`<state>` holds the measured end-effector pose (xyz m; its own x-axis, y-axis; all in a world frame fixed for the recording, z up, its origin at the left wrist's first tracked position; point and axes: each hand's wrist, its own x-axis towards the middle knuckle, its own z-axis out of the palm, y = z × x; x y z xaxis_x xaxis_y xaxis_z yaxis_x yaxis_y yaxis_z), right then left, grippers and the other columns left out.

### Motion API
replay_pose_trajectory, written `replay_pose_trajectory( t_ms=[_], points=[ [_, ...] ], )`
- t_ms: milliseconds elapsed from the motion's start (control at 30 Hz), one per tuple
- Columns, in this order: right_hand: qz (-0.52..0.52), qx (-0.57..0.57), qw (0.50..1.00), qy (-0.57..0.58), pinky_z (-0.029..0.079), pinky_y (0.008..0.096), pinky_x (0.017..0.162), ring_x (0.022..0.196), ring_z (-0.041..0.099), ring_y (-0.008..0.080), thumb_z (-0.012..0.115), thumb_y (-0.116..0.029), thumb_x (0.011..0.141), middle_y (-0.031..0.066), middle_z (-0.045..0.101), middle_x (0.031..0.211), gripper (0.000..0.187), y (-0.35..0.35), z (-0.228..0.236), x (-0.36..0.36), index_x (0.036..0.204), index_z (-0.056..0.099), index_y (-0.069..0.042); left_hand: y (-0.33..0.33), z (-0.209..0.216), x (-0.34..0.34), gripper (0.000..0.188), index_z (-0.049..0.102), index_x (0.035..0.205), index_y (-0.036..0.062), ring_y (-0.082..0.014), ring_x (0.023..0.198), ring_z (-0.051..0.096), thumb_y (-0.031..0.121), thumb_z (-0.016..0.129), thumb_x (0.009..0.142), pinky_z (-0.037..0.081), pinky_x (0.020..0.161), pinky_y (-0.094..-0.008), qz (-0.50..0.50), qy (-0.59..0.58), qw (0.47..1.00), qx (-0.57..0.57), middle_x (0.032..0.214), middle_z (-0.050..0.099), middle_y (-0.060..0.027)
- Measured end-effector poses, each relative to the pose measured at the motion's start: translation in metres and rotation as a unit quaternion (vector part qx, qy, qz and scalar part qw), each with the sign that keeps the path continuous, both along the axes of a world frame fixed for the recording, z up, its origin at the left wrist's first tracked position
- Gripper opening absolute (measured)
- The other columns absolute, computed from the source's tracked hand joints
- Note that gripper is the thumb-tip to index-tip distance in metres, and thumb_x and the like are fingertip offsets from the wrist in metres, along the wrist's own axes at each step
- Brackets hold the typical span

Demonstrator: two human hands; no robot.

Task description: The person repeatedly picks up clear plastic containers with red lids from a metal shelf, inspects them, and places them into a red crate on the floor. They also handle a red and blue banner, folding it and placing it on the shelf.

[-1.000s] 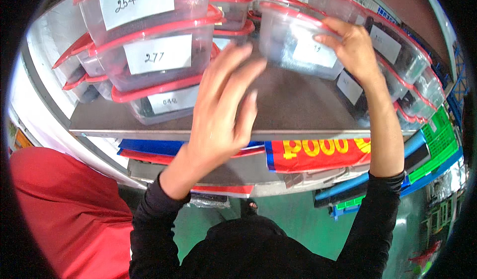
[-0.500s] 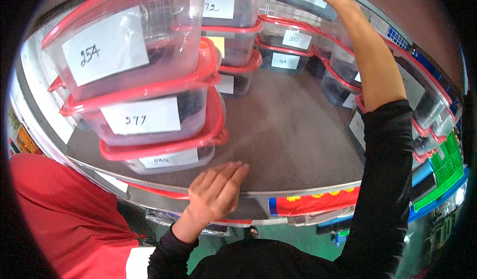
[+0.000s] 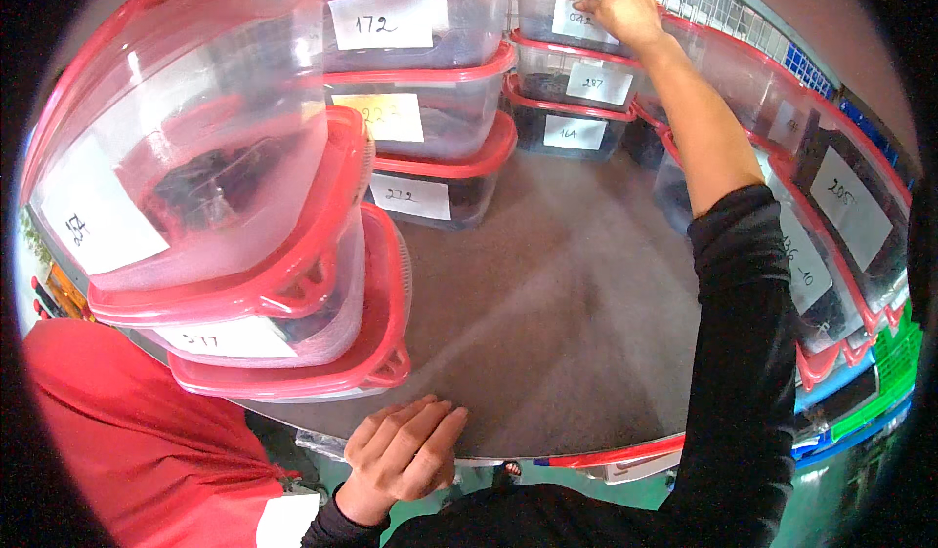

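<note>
On the far stack, my right hand grips the lid rim and front of a clear plastic food container with a red lid and a white label. This container sits on two similar ones with dark contents. My left hand rests by the table's front edge, fingers curled together and no object visible in them. Nearest to it is the left stack of red-lidded containers; its large top container looms close to view.
Another stack of labelled containers stands at the back left. More stacked containers line the right side of the dark table. Behind is a wire grid. A person in red clothing is close at the left. Green crates lie beyond the right edge.
My right hand has lowered the container from a raised, tilted position onto the far stack. My view has shifted forward and rightward; my left hand stays by the front edge.
</note>
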<state>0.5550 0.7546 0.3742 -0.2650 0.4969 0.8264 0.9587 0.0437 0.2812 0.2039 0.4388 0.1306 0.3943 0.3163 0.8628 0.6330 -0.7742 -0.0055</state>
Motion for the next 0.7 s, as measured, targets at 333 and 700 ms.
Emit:
replay_pose_trajectory(
  t_ms=[333,700],
  points=[
    [0.000,-0.052,0.998,0.031,0.049,0.0457,0.080,0.093,0.063,0.0341,0.062,-0.039,0.081,0.0153,0.067,0.095,0.039,-0.012,0.003,-0.019,0.113,0.063,-0.017,-0.004,0.000,-0.004,0.026,0.065,0.095,0.0089,-0.0152,0.073,0.065,0.005,0.054,0.071,0.047,0.060,-0.0237,0.036,0.023,0.999,0.021,0.083,0.065,-0.0023],
    [0.104,0.215,0.956,0.171,0.042,0.0394,0.096,0.108,0.053,0.0376,0.064,-0.013,0.076,0.0228,0.052,0.120,0.054,-0.067,0.035,-0.029,0.125,0.046,-0.002,0.001,-0.004,-0.003,0.032,0.066,0.095,0.0082,-0.0122,0.072,0.060,0.004,0.061,0.064,0.042,0.058,-0.0258,0.002,-0.001,1.000,0.026,0.087,0.063,-0.0020]
  ],
)
